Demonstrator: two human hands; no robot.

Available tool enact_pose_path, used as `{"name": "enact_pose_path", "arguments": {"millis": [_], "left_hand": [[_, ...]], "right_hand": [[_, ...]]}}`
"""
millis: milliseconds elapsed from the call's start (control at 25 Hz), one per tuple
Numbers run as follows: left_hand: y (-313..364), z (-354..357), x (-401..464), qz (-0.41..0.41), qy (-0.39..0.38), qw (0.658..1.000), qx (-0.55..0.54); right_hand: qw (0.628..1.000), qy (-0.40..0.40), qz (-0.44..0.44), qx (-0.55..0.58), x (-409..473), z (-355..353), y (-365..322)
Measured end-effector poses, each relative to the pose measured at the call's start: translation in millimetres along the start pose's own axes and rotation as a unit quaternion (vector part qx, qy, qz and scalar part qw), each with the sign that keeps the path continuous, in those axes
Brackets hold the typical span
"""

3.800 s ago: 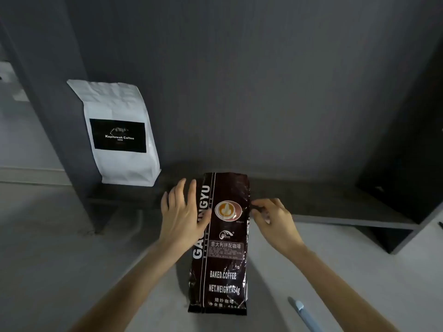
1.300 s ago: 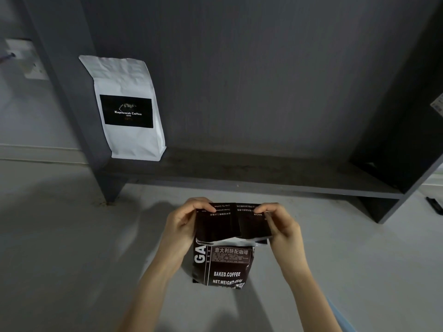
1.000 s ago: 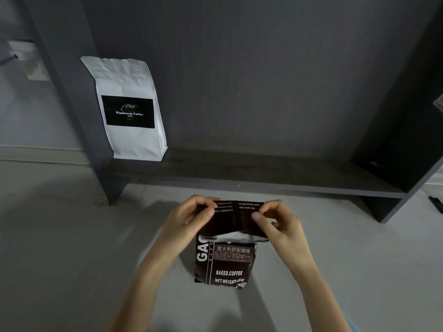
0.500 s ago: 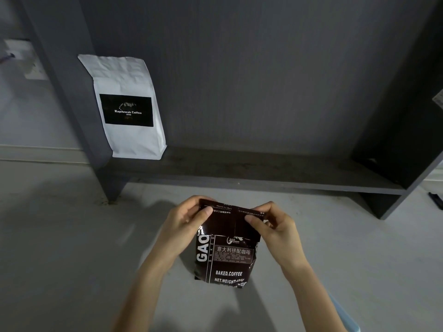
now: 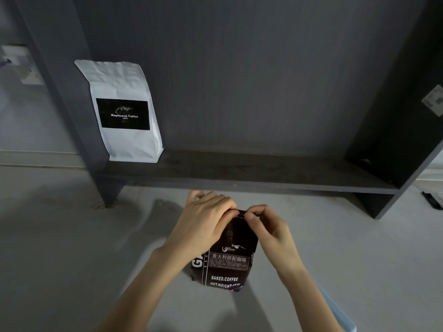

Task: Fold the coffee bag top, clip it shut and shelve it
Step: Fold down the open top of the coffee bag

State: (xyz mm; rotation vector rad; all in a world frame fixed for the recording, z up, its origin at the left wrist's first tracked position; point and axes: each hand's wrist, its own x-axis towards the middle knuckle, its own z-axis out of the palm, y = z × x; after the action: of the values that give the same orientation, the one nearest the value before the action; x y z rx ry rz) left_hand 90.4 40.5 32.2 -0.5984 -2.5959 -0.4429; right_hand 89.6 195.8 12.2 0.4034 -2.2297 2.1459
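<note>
A dark coffee bag (image 5: 227,262) sits on the pale floor (image 5: 60,259), its top folded over — pinched at the crease by the left hand (image 5: 206,224) and right hand (image 5: 268,226). Behind it, a white bag (image 5: 124,111) stands on the grey shelf (image 5: 239,171) — a blue clip (image 5: 335,310) lies nearby.

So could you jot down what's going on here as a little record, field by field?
activity: folding down the top of a dark brown coffee bag
left hand: gripping the bag's folded top, left side
right hand: pinching the fold, right side
bag position: held in front of the shelf, above the pale floor
clip: pale blue object at the lower right, partly hidden by the right forearm; not on the bag
shelf: dark grey, a white Kopiluwak Coffee bag standing at its left end
</note>
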Motion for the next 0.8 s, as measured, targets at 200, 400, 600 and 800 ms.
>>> {"name": "enact_pose_path", "arguments": {"millis": [200, 400, 600, 800], "left_hand": [[-6.1, 3.1, -0.3, 0.007, 0.019, 0.997, -0.073], [-16.7, -1.0, -11.5, -0.102, 0.055, 0.951, -0.285], [-29.9, 6.0, -34.4, -0.243, -0.035, 0.833, -0.495], [-33.8, 20.0, -39.0, -0.272, 0.037, 0.835, -0.477]], "right_hand": [[0.998, 0.032, -0.034, -0.031, 0.9, 0.0, 0.7], [0.999, 0.039, -0.016, 0.025, 0.0, -6.3, 2.4], [0.996, 0.068, 0.0, 0.065, 2.8, -5.4, 6.6], [0.995, 0.032, 0.025, 0.087, -0.1, -0.8, 16.5]]}}
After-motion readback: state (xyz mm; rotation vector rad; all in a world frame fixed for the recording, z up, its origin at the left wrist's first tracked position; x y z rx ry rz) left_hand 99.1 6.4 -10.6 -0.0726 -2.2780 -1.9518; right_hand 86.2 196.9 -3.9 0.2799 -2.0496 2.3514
